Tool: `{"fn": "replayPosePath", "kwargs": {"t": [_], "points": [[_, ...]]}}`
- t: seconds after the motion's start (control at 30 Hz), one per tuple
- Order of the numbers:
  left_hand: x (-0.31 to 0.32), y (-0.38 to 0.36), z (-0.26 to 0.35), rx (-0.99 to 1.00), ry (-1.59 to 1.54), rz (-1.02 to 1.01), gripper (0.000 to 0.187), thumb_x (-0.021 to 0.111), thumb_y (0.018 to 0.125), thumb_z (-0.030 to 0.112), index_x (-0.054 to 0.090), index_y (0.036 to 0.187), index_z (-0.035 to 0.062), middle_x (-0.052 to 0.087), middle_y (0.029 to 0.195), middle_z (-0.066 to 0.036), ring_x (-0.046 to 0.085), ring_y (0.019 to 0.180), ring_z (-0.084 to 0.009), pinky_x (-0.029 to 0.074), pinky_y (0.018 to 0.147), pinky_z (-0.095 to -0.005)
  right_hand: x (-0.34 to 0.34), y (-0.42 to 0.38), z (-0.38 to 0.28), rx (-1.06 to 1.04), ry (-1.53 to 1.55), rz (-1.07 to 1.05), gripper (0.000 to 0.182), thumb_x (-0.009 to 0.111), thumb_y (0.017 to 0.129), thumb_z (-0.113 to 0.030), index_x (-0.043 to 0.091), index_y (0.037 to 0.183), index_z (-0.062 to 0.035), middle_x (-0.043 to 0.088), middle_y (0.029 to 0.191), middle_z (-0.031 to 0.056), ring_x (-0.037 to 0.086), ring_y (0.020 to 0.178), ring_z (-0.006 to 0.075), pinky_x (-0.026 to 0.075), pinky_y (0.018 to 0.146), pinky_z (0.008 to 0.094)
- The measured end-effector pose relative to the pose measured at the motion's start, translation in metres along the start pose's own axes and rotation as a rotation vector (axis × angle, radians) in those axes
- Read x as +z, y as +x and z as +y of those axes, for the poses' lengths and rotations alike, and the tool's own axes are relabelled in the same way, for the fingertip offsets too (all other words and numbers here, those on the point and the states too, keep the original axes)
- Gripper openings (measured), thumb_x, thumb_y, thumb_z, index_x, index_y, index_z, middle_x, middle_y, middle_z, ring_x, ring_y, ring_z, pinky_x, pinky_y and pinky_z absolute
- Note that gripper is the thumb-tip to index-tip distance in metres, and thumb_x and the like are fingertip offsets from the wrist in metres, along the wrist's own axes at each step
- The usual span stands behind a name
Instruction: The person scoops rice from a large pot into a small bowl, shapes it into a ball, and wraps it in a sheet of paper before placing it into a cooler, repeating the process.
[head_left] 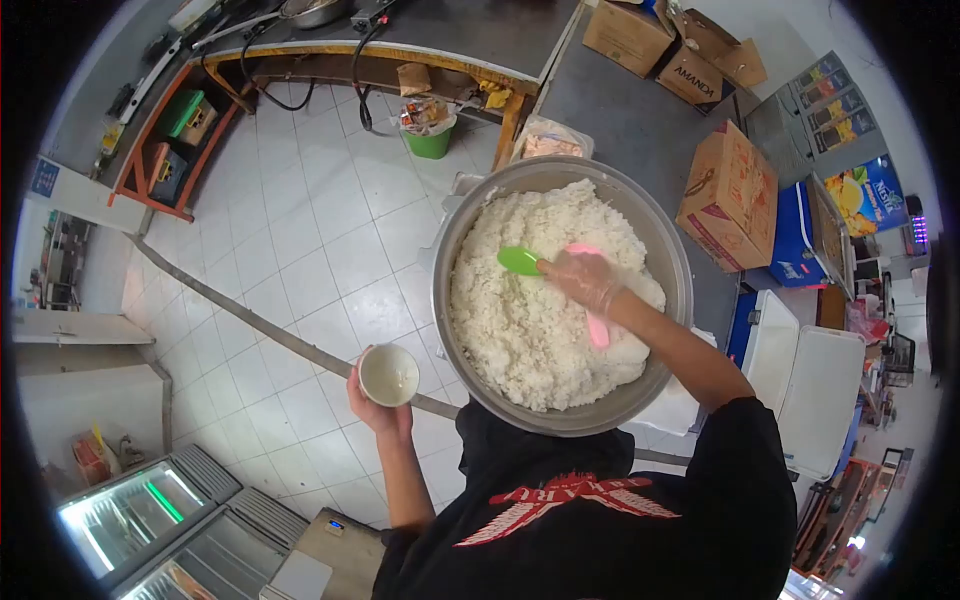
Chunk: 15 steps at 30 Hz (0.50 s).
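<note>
A large round metal pot (452, 345) is heaped with white cooked rice (520, 345). Over the rice, my right hand (585, 280), in what looks like a thin clear glove, is closed around a green rice paddle (518, 261) whose blade points left. Beneath that hand a pink paddle (598, 330) lies on the rice, its middle hidden by the fingers. Out to the left of the pot, my left hand (378, 412) grips a small white bowl (389, 376) from below and the side. The bowl's opening faces up, with a few pale grains visible inside.
Behind the pot, a clear tub (553, 138) holds pinkish food. Cardboard boxes (728, 200) and a blue cooler (798, 235) stand along the right. A green bin (430, 142) sits under the far table's edge (440, 62). Glass-topped freezers (140, 515) are at lower left.
</note>
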<state>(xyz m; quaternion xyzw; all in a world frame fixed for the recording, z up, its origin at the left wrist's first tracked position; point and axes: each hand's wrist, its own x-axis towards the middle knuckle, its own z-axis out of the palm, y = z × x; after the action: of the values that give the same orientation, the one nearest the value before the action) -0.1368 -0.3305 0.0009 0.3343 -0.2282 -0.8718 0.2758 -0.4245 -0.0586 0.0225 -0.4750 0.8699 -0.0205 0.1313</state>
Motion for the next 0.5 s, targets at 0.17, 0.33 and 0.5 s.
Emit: {"fn": "replayPosePath", "kwargs": {"t": [0.17,0.33,0.5], "points": [[-0.031,0.043,-0.042,-0.135,-0.014,0.07,0.043,0.044,0.102,0.037,0.063,0.121,0.0031,0.068,0.118,-0.009,0.065,0.112,-0.0242,0.052,0.098,-0.0415,-0.062,0.04,0.01,0.089,0.017,-0.273,0.036,0.058,0.097,-0.031,0.054,0.133,-0.027,0.066,0.082,0.0171,0.07,0.078,0.0338,0.053,0.065,0.0488],[-0.037,0.05,-0.087,-0.241,-0.024,0.044,0.049,0.041,0.104,0.041,0.062,0.123,0.0022,0.069,0.12,-0.011,0.064,0.114,-0.0265,0.048,0.103,-0.0415,-0.043,0.078,0.047,-0.071,-0.106,0.037,0.058,0.054,0.101,-0.035,0.034,0.155,-0.034,0.066,0.084,0.0168,0.068,0.075,0.0343,0.055,0.065,0.046],[-0.019,0.039,-0.104,-0.247,-0.078,0.126,0.045,0.041,0.105,0.044,0.063,0.113,0.0053,0.069,0.11,-0.009,0.065,0.109,-0.0244,0.049,0.101,-0.0409,-0.027,0.097,0.022,-0.155,-0.201,-0.046,0.037,0.053,0.1,-0.038,0.058,0.133,-0.0227,0.071,0.087,0.0139,0.07,0.074,0.033,0.056,0.066,0.0409]]}}
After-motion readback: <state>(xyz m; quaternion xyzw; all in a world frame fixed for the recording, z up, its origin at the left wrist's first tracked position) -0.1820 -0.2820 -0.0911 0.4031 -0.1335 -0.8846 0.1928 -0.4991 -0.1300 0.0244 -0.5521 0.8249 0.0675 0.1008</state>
